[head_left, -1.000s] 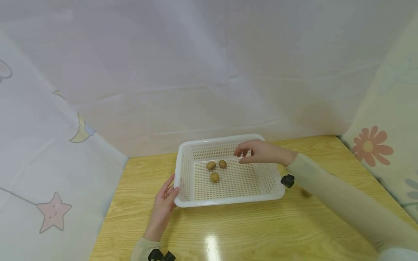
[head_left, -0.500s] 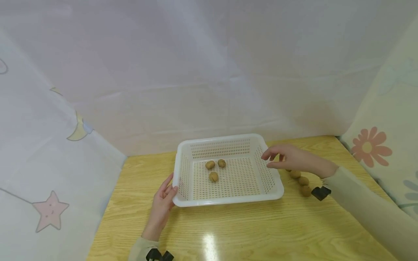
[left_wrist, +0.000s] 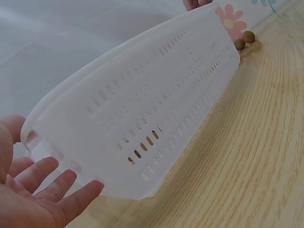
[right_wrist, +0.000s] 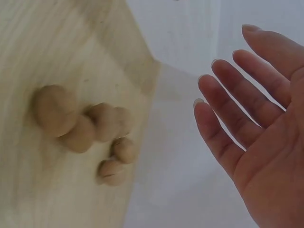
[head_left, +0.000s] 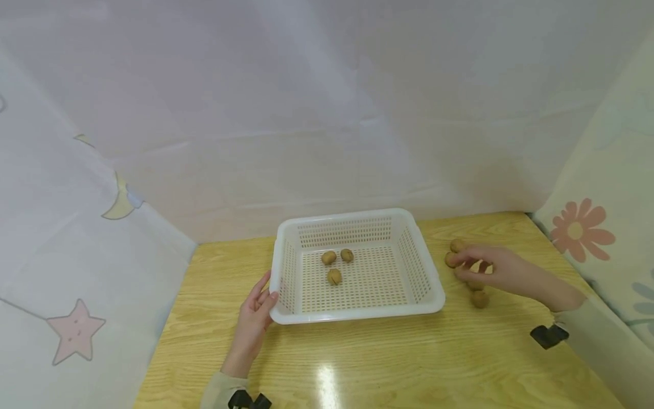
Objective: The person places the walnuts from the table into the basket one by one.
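A white plastic basket [head_left: 357, 317] with slotted walls stands on the wooden table, and three walnuts [head_left: 334, 276] lie on its floor towards the left. My left hand [head_left: 252, 324] holds the basket's left end, thumb over the rim and fingers along the outer wall, as the left wrist view shows on the basket wall [left_wrist: 118, 109]. To the right of the basket, my right hand [head_left: 503, 274] hovers over a group of several more walnuts [head_left: 479, 299]. Its fingers [right_wrist: 225, 102] are spread and relaxed in the right wrist view, apart from the walnuts [right_wrist: 55, 110] on the table.
The wooden table [head_left: 398, 363] runs back to a pale cloth backdrop [head_left: 327, 142]. Side cloths carry printed figures, a star [head_left: 76, 332] at the left and a red flower [head_left: 582, 230] at the right. Black wrist cameras [head_left: 549, 336] sit on the sleeves.
My right hand has moved from above the basket, out over its right rim, to the walnuts on the table. The left hand and the three walnuts inside stay in place.
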A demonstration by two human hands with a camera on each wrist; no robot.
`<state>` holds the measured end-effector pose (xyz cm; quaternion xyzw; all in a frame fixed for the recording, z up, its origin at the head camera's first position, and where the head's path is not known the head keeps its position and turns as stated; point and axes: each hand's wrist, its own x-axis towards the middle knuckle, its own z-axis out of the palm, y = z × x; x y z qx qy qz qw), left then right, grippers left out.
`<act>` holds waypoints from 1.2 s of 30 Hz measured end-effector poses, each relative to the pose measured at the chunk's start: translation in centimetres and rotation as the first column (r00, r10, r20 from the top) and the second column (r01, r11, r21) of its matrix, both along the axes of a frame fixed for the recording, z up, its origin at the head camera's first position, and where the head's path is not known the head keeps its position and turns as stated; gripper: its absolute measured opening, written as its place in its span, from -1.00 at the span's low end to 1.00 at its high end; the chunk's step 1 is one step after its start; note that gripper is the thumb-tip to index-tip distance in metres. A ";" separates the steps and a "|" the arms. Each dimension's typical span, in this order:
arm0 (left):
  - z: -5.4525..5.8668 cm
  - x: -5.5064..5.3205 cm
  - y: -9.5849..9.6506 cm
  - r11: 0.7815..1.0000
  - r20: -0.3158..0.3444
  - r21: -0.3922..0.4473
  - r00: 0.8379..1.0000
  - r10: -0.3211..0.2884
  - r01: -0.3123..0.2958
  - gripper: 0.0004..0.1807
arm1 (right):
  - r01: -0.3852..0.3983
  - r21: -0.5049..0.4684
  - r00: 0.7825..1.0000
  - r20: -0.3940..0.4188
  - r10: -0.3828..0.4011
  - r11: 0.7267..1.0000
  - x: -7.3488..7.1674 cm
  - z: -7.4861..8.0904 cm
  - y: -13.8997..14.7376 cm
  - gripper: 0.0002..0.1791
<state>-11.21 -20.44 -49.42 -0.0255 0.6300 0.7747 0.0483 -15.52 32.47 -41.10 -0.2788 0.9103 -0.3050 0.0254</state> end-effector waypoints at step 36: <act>-0.2 -0.1 -0.1 1.000 -0.046 -0.028 0.999 -0.008 0.007 -0.31 | 0.128 0.011 0.992 -0.013 -0.128 0.992 2.8 -10.2 5.3 -0.67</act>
